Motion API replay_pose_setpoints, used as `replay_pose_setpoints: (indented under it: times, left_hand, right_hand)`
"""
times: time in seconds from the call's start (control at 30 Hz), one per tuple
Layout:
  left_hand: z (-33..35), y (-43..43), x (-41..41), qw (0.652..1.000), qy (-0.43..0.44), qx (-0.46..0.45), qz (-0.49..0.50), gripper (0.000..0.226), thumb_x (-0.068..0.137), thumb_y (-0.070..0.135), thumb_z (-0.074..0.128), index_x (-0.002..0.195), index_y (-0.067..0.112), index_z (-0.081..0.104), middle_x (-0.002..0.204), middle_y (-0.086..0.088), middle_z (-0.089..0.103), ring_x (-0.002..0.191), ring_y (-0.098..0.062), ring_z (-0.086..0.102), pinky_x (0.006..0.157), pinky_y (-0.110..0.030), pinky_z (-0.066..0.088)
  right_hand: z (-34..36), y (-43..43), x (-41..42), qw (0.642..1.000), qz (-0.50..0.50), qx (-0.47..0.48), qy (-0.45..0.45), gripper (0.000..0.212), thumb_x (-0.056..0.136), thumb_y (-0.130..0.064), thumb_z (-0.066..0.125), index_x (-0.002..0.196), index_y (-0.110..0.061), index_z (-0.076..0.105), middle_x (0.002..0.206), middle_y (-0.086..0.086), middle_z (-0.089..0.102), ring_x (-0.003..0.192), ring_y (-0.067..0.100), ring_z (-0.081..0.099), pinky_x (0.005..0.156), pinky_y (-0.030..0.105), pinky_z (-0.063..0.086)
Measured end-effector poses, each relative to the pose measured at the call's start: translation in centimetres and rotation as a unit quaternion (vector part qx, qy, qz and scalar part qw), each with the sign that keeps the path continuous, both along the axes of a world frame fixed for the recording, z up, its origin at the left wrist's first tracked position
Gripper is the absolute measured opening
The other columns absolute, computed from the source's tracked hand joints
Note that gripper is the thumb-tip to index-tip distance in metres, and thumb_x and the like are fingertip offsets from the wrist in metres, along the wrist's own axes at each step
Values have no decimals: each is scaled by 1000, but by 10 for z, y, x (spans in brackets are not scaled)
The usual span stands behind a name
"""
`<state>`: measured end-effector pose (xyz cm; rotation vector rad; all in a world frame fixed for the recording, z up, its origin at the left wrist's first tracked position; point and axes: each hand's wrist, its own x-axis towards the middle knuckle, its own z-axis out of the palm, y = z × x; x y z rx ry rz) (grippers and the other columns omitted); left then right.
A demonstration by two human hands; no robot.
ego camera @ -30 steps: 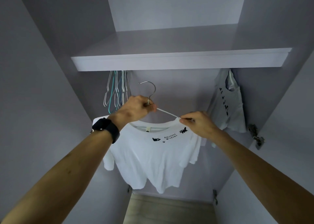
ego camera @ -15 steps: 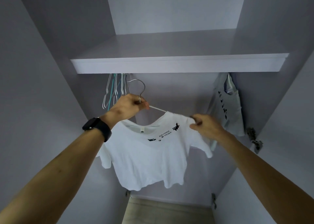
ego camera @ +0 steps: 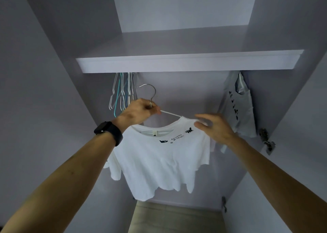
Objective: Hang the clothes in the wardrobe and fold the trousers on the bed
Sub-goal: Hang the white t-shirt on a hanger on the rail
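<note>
So the left hand was clamped round the neck of the hanger, holding the white tee up inside the wardrobe just below the shelf, hook free in the air, while the right hand sat loose-fingered at the tee's shoulder.

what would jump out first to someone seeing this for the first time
A white t-shirt on a hanger fills the middle of the view, held up below the shelf by the left hand gripping the hanger's neck. The right hand, loosely open, is at the shirt's shoulder. A bunch of empty hangers hangs at back left, a grey garment at back right.
</note>
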<state>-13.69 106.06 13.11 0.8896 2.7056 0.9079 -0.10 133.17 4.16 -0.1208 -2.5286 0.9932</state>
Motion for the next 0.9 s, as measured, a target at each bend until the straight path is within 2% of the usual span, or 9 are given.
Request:
replay_pose_setpoints:
  times: [0.1, 0.2, 0.3, 0.37, 0.43, 0.5, 0.63, 0.83, 0.9]
  left_hand:
    - [-4, 5, 5, 1000, 2, 0, -9, 17, 96, 41, 63, 85, 38, 77, 71, 16, 64, 66, -4, 54, 56, -7, 37]
    - [-5, 8, 9, 1000, 6, 3, -12, 17, 96, 38, 64, 86, 34, 77, 64, 23, 63, 63, 4, 54, 58, -5, 36]
    - [-13, 6, 14, 1000, -2, 6, -18, 16, 96, 36, 65, 87, 33, 77, 74, 22, 68, 75, 4, 59, 65, -4, 36]
    - [-22, 5, 16, 999, -19, 28, -13, 15, 96, 35, 66, 92, 26, 79, 93, 7, 74, 91, -9, 65, 79, -14, 45]
    - [-27, 4, 17, 999, -29, 42, -11, 16, 95, 34, 67, 95, 23, 79, 99, 2, 75, 98, -15, 66, 88, -23, 47]
    - [-29, 4, 15, 998, -37, 38, -14, 16, 95, 34, 68, 95, 24, 79, 99, 2, 75, 99, -15, 66, 87, -19, 46]
    - [-37, 3, 15, 998, -55, 31, -17, 14, 95, 34, 67, 92, 26, 79, 98, 1, 75, 98, -16, 65, 71, -4, 39]
    - [-52, 13, 14, 997, -68, 20, -28, 13, 94, 36, 69, 90, 25, 76, 97, 2, 76, 96, -13, 67, 86, -22, 48]
    - [-58, 16, 13, 997, -58, 43, -23, 11, 92, 34, 72, 85, 26, 73, 86, 7, 73, 84, -8, 64, 77, -20, 46]
  right_hand:
    - [4, -14, -5, 998, 47, 43, 16, 13, 92, -22, 74, 99, -13, 79, 92, -1, 76, 86, 16, 69, 81, 38, 53]
    - [6, -20, -5, 996, 41, 73, 11, 12, 93, -21, 71, 90, -11, 77, 83, 1, 71, 80, 24, 64, 76, 42, 52]
    - [-1, -24, 2, 994, 54, 91, 18, 15, 92, -18, 73, 83, -6, 75, 76, 5, 69, 73, 29, 61, 70, 43, 51]
    - [-7, -29, 6, 994, 49, 92, 41, 11, 92, -13, 73, 85, -5, 75, 77, 5, 68, 73, 29, 61, 71, 44, 51]
    - [-11, -33, 8, 994, 31, 73, 74, 7, 93, -9, 71, 87, -6, 75, 79, 2, 67, 72, 24, 60, 70, 42, 52]
    - [-13, -38, 9, 994, 25, 65, 82, 7, 94, -7, 69, 88, -7, 74, 78, 0, 66, 70, 20, 58, 67, 38, 51]
    - [-13, -40, 11, 995, 52, 78, 22, 9, 93, -16, 71, 98, -13, 78, 86, -4, 70, 72, 15, 62, 73, 32, 54]
    - [-14, -45, 15, 991, 56, 111, -39, 14, 95, -18, 69, 104, -11, 76, 95, 5, 72, 79, 19, 66, 80, 35, 54]
    - [-15, -48, 18, 990, 47, 122, -51, 13, 96, -17, 67, 103, -9, 74, 97, 7, 71, 82, 23, 67, 81, 37, 53]
